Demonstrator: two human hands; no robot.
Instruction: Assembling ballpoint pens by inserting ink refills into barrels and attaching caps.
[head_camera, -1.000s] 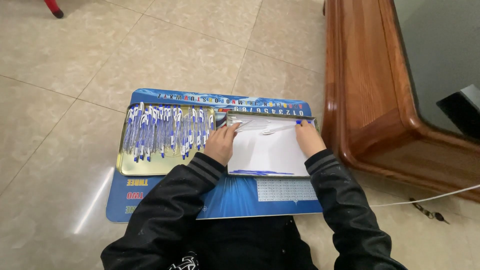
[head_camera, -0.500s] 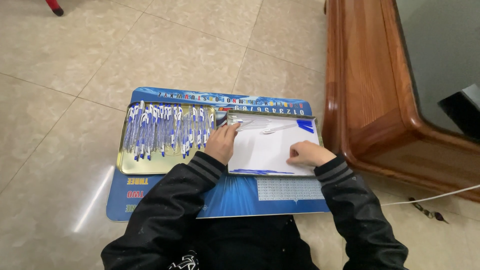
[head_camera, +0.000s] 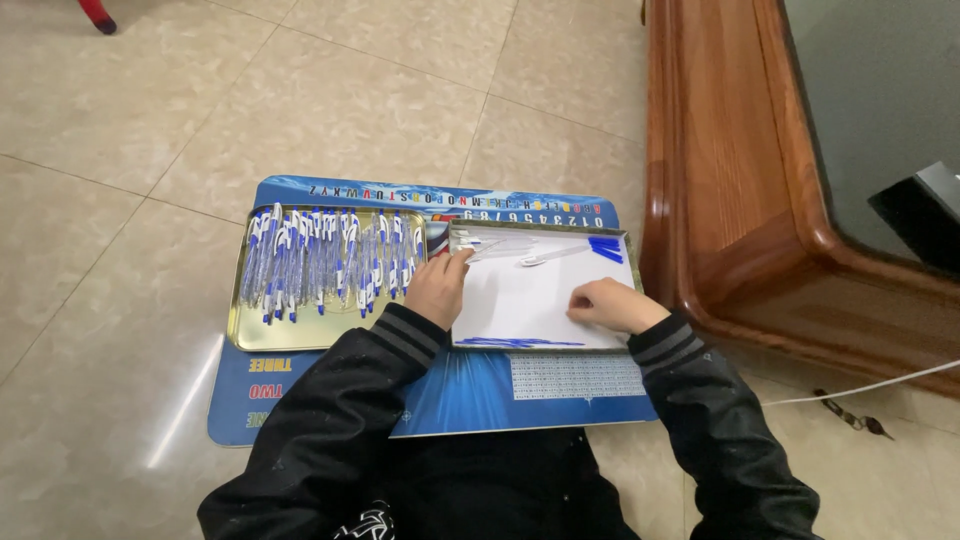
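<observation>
Two trays (head_camera: 240, 335) on blue mat (head_camera: 480, 390), tiled floor (head_camera: 300, 90).

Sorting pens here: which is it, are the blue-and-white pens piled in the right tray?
No, the pens fill the left tray; the right tray holds white paper.

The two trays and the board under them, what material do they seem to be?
Left tray: likely metal, its gold rim glinting. Right tray: apparently metal too, mostly hidden under white paper. Board: glossy printed plastic or laminated card, thin and flat.
</observation>
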